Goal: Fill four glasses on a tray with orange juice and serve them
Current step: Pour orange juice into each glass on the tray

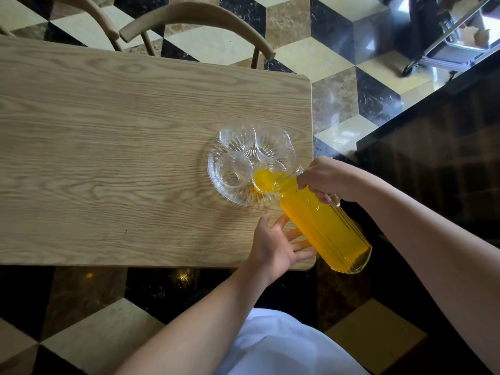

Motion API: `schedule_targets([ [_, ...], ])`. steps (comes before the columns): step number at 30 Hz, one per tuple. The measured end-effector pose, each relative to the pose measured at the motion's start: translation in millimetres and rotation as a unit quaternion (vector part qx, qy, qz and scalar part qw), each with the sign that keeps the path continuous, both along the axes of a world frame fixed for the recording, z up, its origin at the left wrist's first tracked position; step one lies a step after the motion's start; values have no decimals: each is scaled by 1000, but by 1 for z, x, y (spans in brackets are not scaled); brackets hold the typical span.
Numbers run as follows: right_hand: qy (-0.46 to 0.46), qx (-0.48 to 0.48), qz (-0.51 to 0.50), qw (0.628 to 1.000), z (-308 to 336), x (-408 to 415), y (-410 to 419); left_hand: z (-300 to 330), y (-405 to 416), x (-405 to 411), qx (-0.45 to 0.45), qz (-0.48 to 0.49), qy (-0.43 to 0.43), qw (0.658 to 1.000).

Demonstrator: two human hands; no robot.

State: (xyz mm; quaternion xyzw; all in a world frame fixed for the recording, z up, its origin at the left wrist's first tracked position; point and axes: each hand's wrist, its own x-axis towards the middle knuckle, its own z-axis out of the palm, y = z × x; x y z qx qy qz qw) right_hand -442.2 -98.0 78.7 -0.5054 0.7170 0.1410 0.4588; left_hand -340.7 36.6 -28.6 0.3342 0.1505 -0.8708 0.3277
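Four small ribbed glasses (254, 155) sit bunched together on a round cut-glass tray (216, 182) near the wooden table's (108, 158) right end. Three look empty; the one closest to the fingers (270, 175) has orange juice going in. The pitcher (324, 226) is a tall fluted clear one, tipped way over, pretty much full of bright yellow-orange juice, spout right over that near-right glass. Right hand (324, 180) is clenched round the handle up by the neck. Left hand (276, 244) is spread flat with loose fingers under the pitcher's belly, fingertips touching the glass, just below the tray.
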Motion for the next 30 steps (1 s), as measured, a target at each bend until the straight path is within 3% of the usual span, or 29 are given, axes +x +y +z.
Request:
schedule_targets([
  [20, 19, 27, 3, 999, 1, 5, -6, 4, 0, 2, 1, -9, 0, 1000],
  [30, 13, 25, 6, 1000, -2, 1, -6, 4, 0, 0, -14, -24, -42, 999],
])
